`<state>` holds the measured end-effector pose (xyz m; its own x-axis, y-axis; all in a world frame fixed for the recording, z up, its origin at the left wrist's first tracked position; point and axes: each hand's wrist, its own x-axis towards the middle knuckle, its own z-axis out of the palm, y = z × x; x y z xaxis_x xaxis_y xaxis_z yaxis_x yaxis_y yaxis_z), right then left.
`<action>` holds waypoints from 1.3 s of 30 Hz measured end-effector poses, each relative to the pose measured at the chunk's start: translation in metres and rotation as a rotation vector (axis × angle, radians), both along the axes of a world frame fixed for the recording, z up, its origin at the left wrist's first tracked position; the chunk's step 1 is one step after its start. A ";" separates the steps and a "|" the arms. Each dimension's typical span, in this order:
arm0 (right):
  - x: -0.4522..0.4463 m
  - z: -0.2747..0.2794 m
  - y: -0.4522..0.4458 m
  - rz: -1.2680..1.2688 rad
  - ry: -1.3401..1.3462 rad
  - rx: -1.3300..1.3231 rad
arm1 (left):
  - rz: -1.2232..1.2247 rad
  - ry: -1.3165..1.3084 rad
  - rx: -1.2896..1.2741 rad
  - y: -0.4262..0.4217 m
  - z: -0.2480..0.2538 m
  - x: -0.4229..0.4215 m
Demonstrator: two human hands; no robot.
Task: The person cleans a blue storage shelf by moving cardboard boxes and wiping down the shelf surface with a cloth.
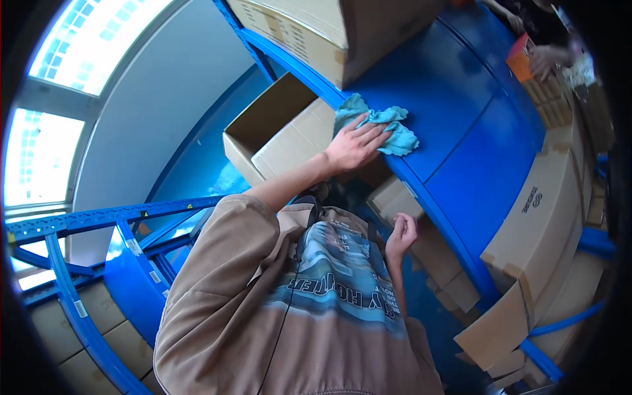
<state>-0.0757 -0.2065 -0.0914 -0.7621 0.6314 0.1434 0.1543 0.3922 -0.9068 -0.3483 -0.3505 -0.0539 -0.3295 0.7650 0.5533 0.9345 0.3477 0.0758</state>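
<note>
My left hand (355,146) presses a crumpled teal cloth (395,130) onto the front edge of a blue metal shelf (454,112). Its fingers lie over the cloth, which bunches out on both sides of them. Lower and to the right, my right hand (401,235) hangs in front of my body, away from the shelf edge. The fingers there are loosely curled in, and nothing shows in them.
A large cardboard box (296,33) stands on the shelf beside the cloth. Below is an open carton (289,138). More cartons (533,204) line the right side, where another person's hand (546,60) is near an orange box (519,59). Blue rack beams (72,224) run at left.
</note>
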 end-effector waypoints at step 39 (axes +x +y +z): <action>-0.220 0.104 -0.071 0.293 0.064 0.177 | 0.820 -0.866 1.213 -0.108 0.049 -0.266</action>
